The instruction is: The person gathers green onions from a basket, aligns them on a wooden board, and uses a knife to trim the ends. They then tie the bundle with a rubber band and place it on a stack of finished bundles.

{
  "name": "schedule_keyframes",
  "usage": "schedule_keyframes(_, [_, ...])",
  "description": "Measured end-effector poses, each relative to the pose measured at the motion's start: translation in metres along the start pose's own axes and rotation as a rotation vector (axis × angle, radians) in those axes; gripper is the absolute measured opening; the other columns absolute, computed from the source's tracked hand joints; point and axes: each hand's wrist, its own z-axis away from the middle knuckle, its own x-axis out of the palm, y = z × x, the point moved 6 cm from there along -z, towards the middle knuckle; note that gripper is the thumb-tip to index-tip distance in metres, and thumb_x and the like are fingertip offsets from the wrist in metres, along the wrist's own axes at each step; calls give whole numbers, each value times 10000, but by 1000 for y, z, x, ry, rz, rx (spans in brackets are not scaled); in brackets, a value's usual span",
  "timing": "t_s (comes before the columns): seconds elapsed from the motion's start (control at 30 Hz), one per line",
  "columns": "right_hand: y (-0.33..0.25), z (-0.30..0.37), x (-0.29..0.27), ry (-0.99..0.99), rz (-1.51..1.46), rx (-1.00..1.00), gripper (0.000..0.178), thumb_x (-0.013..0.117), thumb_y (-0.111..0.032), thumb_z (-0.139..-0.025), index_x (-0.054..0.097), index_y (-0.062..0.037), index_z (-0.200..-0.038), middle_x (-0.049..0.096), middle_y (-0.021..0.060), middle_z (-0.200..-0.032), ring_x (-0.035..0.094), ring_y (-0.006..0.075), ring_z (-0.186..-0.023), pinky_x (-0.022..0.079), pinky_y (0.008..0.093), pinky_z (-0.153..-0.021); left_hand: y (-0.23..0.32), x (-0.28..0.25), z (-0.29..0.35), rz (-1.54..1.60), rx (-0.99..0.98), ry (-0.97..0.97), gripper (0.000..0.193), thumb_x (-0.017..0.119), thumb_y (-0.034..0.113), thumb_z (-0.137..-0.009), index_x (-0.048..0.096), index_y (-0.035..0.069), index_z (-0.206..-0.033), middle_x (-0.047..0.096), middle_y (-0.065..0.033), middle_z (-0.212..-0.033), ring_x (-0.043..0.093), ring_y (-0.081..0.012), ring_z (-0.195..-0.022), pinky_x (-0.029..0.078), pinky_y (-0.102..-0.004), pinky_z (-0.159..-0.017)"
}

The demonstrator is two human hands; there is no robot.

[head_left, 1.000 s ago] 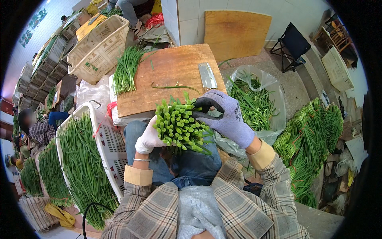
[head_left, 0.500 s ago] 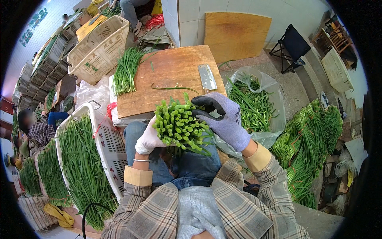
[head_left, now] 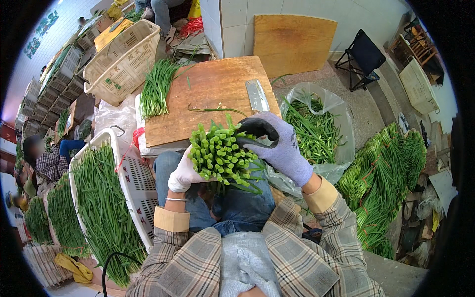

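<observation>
A thick bundle of bright green cut stalks (head_left: 222, 154) sits over the lap of the person's blue jeans (head_left: 242, 208), cut ends facing up, just short of the near edge of the worn brown wooden tabletop (head_left: 213, 81). The left hand in a white glove (head_left: 185, 171) has its grip closed around the bundle's left side, the far fingers hidden. The right hand in a lilac glove with black-coated fingers (head_left: 278, 142) curves in from the opposite side, thumb and forefinger bowed apart with their tips at the bundle's right edge; whether they pinch a stalk I cannot tell. The step in hand looks like picking over or evening the cut ends. The next move seems to call for a firm left grip and a light right one. A silver rectangular-bladed cleaver (head_left: 257, 95) lies on the tabletop, beyond both hands.
</observation>
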Motion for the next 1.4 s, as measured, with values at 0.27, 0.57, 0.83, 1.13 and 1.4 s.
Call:
schedule_keyframes(0.27, [-26,-7,-42,262,-212,160,169,665,-55,-793,652,-13,-956,672,67,-847,641,126,-728,515,253,-673,3,-7,-4,-203,-115,181,729,739,239,-657,423,60,-1288,511,-67,-1264,475,-204,-1159,369,-389,-1005])
schedule_keyframes(0.57, [57,39,-273,731,-423,166,283,637,-157,-841,612,-15,-1084,645,72,-978,622,177,-865,515,320,-789,-10,-34,20,-63,-158,445,837,870,20,-462,498,18,-1211,593,-54,-1141,563,-171,-1023,468,-350,-899])
schedule_keyframes(0.83, [135,56,-151,181,946,363,447,677,-246,-777,566,-8,-1139,624,187,-1042,595,349,-953,477,385,-846,-21,-48,28,20,-146,447,786,845,-6,-473,536,41,-1194,597,-30,-1135,553,-160,-1018,453,-339,-909])
schedule_keyframes(1.13, [-7,-29,15,-5,-65,28,316,699,-136,-766,612,-44,-1055,647,89,-969,644,180,-815,517,292,-694,-9,-31,16,114,-112,420,968,861,78,-461,413,29,-1318,541,-78,-1242,524,-204,-1114,419,-374,-978])
schedule_keyframes(1.4, [4,-26,27,8,-238,102,214,632,-64,-806,611,12,-1005,651,77,-928,608,117,-832,496,252,-753,-5,-31,15,77,-65,409,950,876,119,-479,425,29,-1309,548,-81,-1240,526,-195,-1119,418,-370,-978])
